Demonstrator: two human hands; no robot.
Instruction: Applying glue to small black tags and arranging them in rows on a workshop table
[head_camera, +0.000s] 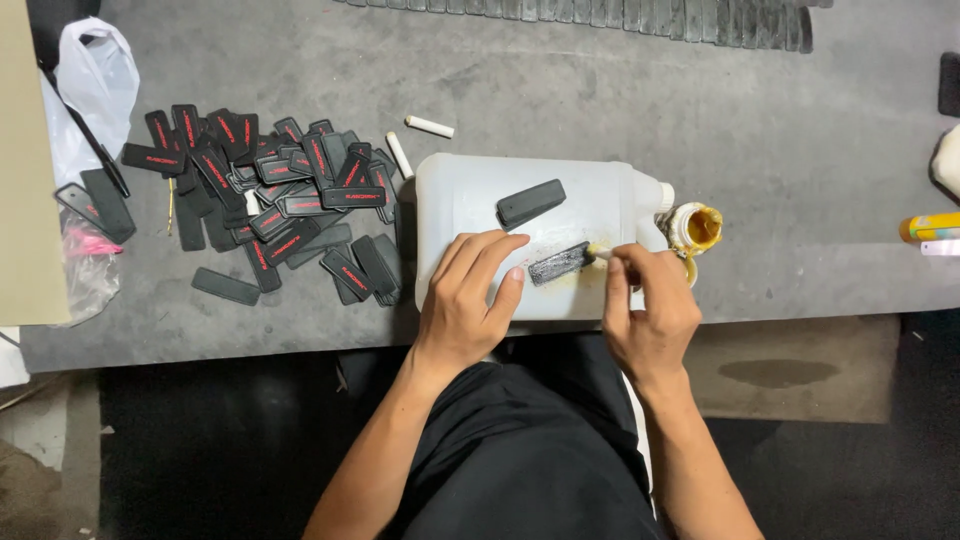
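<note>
— Left hand (468, 300)?
— Flat on the white plastic jug (470, 205), fingers spread and loose, fingertips just left of the small black patch (559, 265). Gripping nothing; touching the patch or not, cannot tell.
— Right hand (648, 310)?
— Pinched shut on a thin brush (600, 253), tip down on the patch's right end.
— And the patch itself?
— Lying on the jug's broad side, between both hands, glossy and wet-looking, yellowish smear beneath.
— Anything else on the jug?
— Second black patch (530, 202), higher up, apart from both hands.
— Nearby?
— Open glue pot (697, 227) with yellow inside, beside the jug's cap, just above the right hand. Heap of black patches (270, 195) with red lettering well to the left on the grey table (600, 90).
</note>
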